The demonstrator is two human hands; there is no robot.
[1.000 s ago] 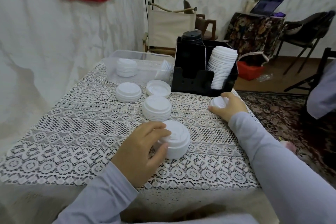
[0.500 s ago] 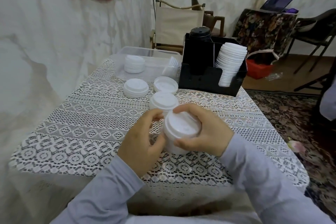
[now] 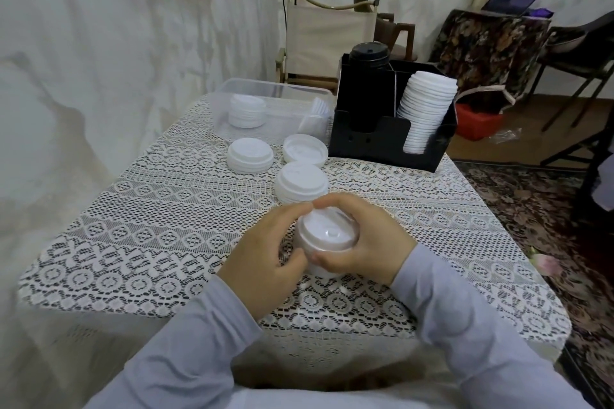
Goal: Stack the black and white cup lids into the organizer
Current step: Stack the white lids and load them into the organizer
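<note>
A short stack of white lids [image 3: 327, 237] stands on the lace tablecloth near the table's front. My left hand [image 3: 265, 252] grips its left side and my right hand [image 3: 362, 242] curls round its right side and front. Behind it sits a second white stack [image 3: 301, 182], then a third stack [image 3: 250, 154] and an upturned lid [image 3: 305, 149]. The black organizer [image 3: 375, 138] at the back holds a column of black lids [image 3: 368, 58] in its left slot and a leaning column of white lids [image 3: 423, 109] in its right slot.
A clear plastic bin [image 3: 275, 100] with more white lids stands left of the organizer. The table's right edge [image 3: 518, 252] drops to a patterned carpet. A folding chair [image 3: 330, 30] stands behind the table, a draped wall on the left.
My right hand came from the table's right side with a lid and now holds the front stack together with my left hand. The stack stays put.
</note>
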